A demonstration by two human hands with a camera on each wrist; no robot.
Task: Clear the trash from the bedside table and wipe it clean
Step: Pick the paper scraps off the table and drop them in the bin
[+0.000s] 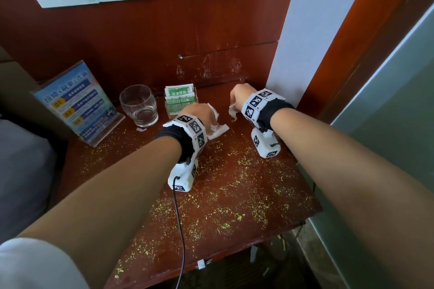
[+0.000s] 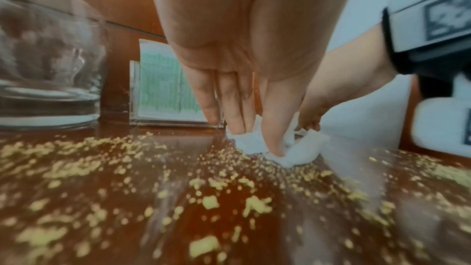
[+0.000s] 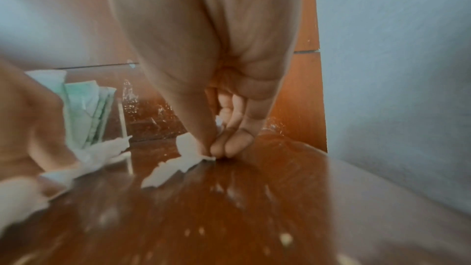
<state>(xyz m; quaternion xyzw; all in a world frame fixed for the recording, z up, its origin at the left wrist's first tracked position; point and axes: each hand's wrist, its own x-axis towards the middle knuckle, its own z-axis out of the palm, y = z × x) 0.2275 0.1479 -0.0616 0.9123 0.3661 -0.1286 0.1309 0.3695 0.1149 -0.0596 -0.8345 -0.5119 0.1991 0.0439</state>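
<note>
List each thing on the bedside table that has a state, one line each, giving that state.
Glass: upright, empty.
Tissue scrap: pinched by left hand.
Torn scrap: pinched by right hand.
Table: strewn with yellow crumbs.
Tea packets: upright in holder.

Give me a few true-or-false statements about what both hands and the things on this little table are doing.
1. The left hand is on a white tissue on the table. True.
2. The drinking glass lies tipped on its side. False: it stands upright.
3. The right hand pinches a torn white scrap. True.
4. The tabletop is already wiped clean. False: yellow crumbs are scattered over it.
5. The green packets lie flat beside the sign. False: they stand in a clear holder behind the left hand.
</note>
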